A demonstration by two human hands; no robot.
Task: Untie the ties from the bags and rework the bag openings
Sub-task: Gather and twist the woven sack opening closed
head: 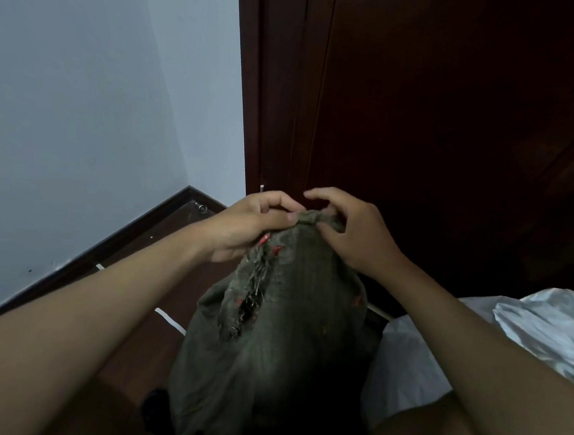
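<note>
At frame centre, my left hand (251, 221) and right hand (353, 233) pinch the coarse, frayed green sack's (269, 336) bunched neck, possibly knotted.

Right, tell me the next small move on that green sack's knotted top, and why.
Probably pull the knot apart. Both hands already work the bunched top of the green sack: the left hand pinches it from one side, the right hand from the other, and the neck is still twisted shut. No loose tie end is visible.
</note>
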